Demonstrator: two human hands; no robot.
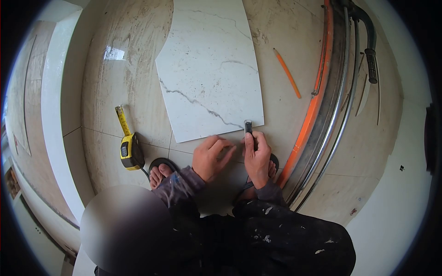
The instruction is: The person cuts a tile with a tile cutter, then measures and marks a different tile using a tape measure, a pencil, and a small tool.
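A white marble-look tile (pixel 209 73) with grey veins lies on the floor, its left side cut at an angle. My right hand (pixel 258 158) is closed around a small black tool with a shiny metal rim (pixel 248 125), whose exact kind I cannot make out. That tool's end rests at the tile's near right corner. Close to the tile's near edge is my left hand (pixel 212 157), fingers loosely bent and thumb apart, with nothing visible in it. An orange pencil (pixel 287 74) lies right of the tile. To the left sits a yellow and black tape measure (pixel 131 152), its blade partly out.
A long manual tile cutter with an orange base (pixel 301 142), metal rails (pixel 338 101) and a black-gripped handle (pixel 371 66) runs along the right. Thin tile strips (pixel 366 94) lie beyond it. A white wall edge (pixel 60 92) bounds the left. My sandalled feet (pixel 161 172) are just behind my hands.
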